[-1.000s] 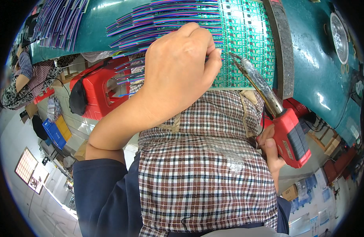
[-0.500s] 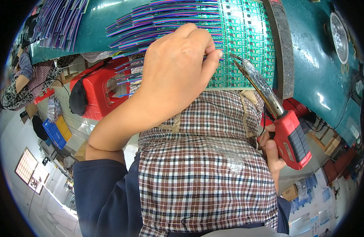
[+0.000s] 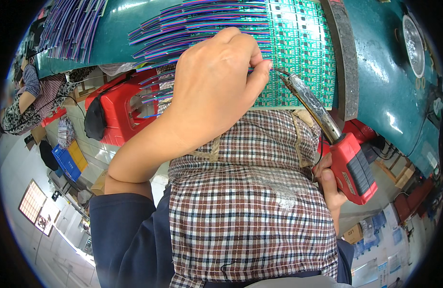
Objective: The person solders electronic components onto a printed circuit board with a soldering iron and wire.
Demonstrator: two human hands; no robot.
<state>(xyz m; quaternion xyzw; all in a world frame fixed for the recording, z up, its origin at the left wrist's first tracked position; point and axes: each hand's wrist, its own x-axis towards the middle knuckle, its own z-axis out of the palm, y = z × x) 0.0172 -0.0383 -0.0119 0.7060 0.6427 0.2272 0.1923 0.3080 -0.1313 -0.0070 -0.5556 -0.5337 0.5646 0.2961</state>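
A green panel of circuit boards (image 3: 303,62) lies at the table's near edge, with rows of thin blue, purple and red wires (image 3: 159,36) running off its left part. My left hand (image 3: 216,81) is closed in a pinch at the end of a wire over the panel, its fingers hiding most of that wire. The red soldering gun (image 3: 357,170) sits in my right hand (image 3: 332,185), which grips it from below and is partly covered by it. Its dark tip points up and left, close to my left thumb and fingertip, at the line where the wires end.
A dark grey bar (image 3: 344,62) borders the panel's right side. Farther right on the green table (image 3: 375,29) stands a round metal dish (image 3: 413,45). Another wire bundle (image 3: 72,29) lies at the far left. Red stools (image 3: 118,113) and a seated person (image 3: 31,96) are off to the left.
The soldering gun has shifted slightly left, bringing its tip closer to my left fingertips. My left hand has barely moved.
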